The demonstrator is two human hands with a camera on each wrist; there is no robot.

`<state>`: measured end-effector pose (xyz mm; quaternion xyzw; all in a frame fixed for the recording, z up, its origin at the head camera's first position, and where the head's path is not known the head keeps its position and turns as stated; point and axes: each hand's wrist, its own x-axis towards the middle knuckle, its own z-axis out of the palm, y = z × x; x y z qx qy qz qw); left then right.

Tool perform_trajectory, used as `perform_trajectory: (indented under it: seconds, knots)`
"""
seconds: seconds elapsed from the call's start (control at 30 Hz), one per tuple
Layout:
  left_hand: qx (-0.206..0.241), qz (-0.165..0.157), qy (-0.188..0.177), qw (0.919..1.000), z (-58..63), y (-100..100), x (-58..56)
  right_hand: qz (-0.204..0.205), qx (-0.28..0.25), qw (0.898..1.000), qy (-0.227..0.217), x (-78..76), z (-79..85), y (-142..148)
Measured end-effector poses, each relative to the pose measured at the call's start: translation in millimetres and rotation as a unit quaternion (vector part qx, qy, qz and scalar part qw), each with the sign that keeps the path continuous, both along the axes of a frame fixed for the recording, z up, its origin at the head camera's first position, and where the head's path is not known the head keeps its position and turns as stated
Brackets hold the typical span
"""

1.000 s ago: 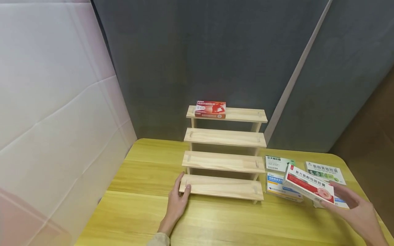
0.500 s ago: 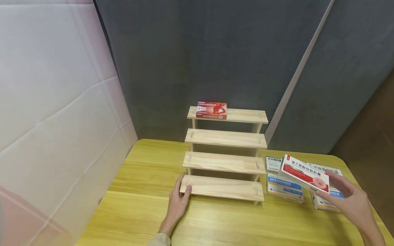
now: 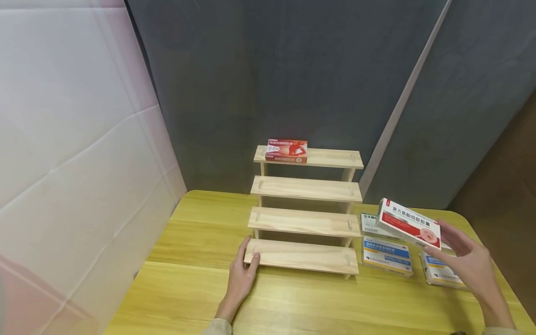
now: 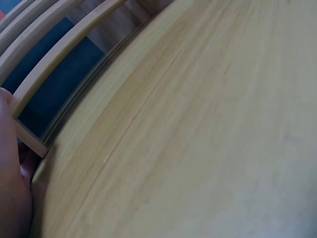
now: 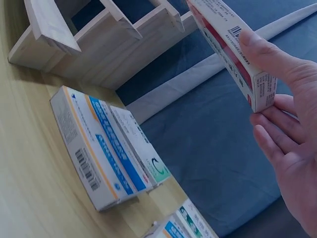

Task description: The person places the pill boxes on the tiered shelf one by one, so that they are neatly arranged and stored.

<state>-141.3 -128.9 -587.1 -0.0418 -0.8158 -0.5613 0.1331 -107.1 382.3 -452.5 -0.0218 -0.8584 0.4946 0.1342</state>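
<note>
On the yellow wood-grain bench (image 3: 188, 288), your left hand (image 3: 242, 278) grips the lowest step of a pale wooden four-step rack (image 3: 305, 221) at its left end, thumb on top. Your right hand (image 3: 470, 263) pinches a red-and-white cardboard box (image 3: 409, 225) between thumb and fingers, tilted in the air right of the rack. On the bench there lie two blue-and-white cardboard boxes (image 3: 387, 255), apart, with a white-and-green cardboard box (image 3: 369, 224) just behind the left one. Farthest, a flat red cardboard box (image 3: 286, 150) rests on the top step's left half.
</note>
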Motion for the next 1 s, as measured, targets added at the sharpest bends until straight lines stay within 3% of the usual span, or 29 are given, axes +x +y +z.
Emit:
perform_trajectory:
  seconds: [0.17, 0.43, 0.87, 1.0]
  knots:
    - [0.003, 0.001, -0.002, 1.0000, -1.4, -2, -1.6, -0.008, -0.002, 1.000, 0.000, -8.7, 4.2, -7]
    - [0.000, 0.001, 0.002, 1.0000, -2.6, 0, -2.1, 0.016, -0.053, 0.998, 0.011, -20.8, 7.6, -11]
    - [0.001, 0.005, 0.001, 1.0000, -2.5, 0, -1.8, -0.004, -0.032, 0.999, 0.019, -40.2, 15.5, -21]
    - [0.003, 0.003, -0.004, 1.0000, -1.9, 0, -1.5, -0.005, -0.074, 0.997, 0.029, -46.5, 17.4, -28]
